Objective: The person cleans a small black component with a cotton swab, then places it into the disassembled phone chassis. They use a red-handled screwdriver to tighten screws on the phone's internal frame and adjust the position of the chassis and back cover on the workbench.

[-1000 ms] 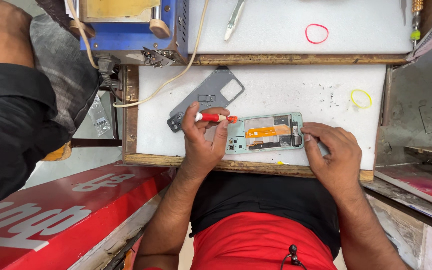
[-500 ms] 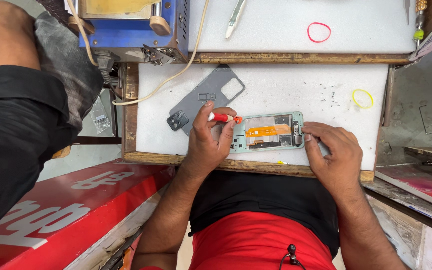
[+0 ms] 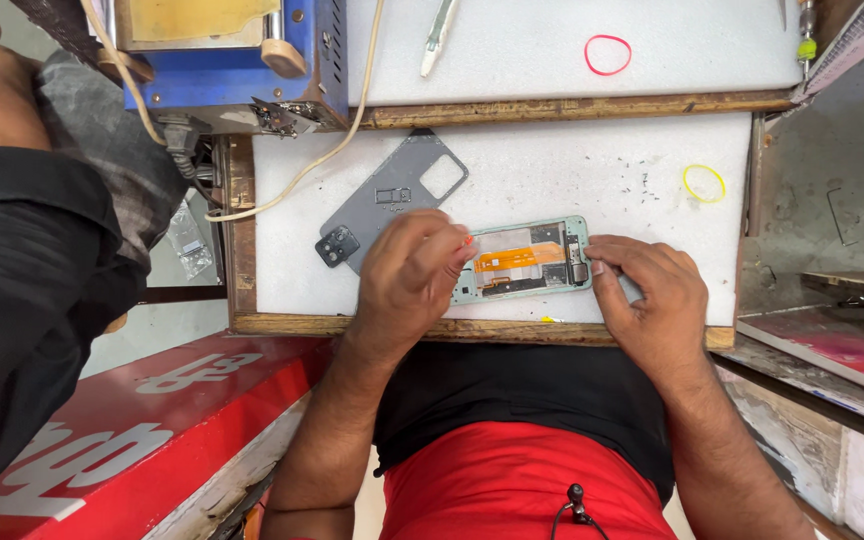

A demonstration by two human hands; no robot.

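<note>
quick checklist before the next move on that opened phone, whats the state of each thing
1. Opened phone lies flat on the white mat: ok.
2. Right hand steadies the phone's right end: ok.
3. Left hand holds a red-handled tool at the phone's left end: ok; the tip is hidden, so its seating: cannot tell.
4. Grey back cover lies apart from the phone's open face: ok.
5. Tiny dark specks, perhaps screws, loose on the mat: not ok.
6. Cream cable crosses the mat's corner, short of the phone: ok.
</note>
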